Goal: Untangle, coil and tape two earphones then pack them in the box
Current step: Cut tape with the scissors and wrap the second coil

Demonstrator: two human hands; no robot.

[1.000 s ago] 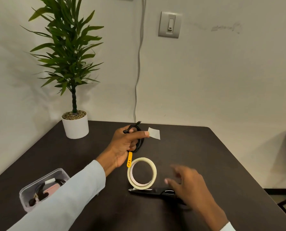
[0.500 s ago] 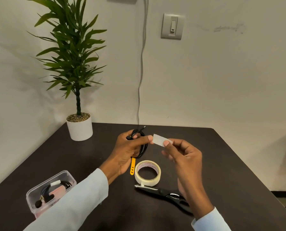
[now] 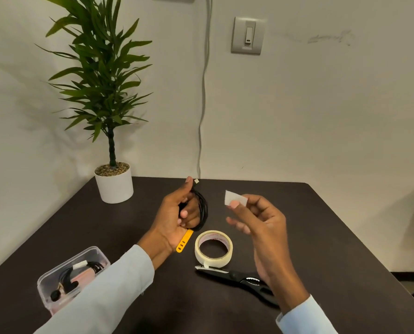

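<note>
plant pot [image 3: 114,184] at table [image 3: 321,225] far-left corner | box [image 3: 73,278] by left edge, near | tape roll [image 3: 213,248] mid-table, scissors [image 3: 239,280] just before it | strap [image 3: 184,241] left of roll

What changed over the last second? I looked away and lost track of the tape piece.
The right hand left the table, took the tape piece from the left hand's fingers and now pinches it apart from the coil. The left hand still grips the coiled earphone. Tape roll, scissors and box stayed put.
</note>
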